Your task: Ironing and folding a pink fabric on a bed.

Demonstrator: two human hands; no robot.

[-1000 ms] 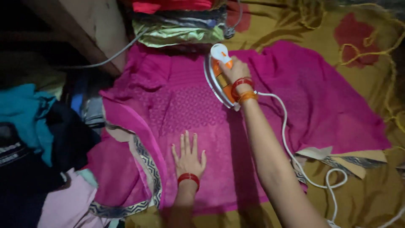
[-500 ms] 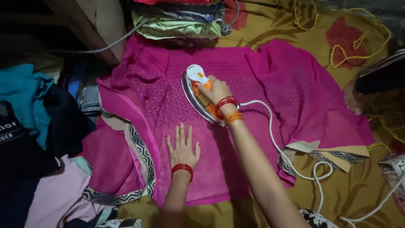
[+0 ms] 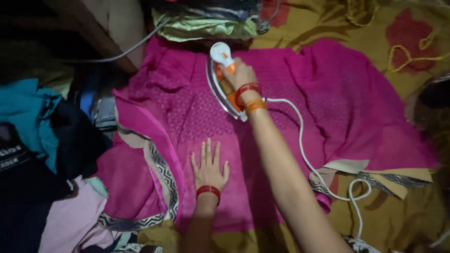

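A magenta garment (image 3: pixel 328 107) with a patterned border lies spread flat on a mustard floral sheet (image 3: pixel 342 28). My right hand (image 3: pixel 240 75) grips the handle of a white and orange iron (image 3: pixel 220 79) that rests on the upper middle of the garment. Its white cord (image 3: pixel 304 150) trails down to the right. My left hand (image 3: pixel 209 166) lies flat, fingers spread, on the cloth below the iron. Both wrists wear red and orange bangles.
A stack of folded clothes (image 3: pixel 206 21) sits at the top above the garment. A heap of teal, black and pink clothes (image 3: pixel 37 154) fills the left side. A grey cable (image 3: pixel 126 49) runs at upper left. Yellow cord (image 3: pixel 412 54) lies at the upper right.
The iron slid down and left over the garment, then back up toward the folded stack. My left hand stayed pressed flat on the cloth.
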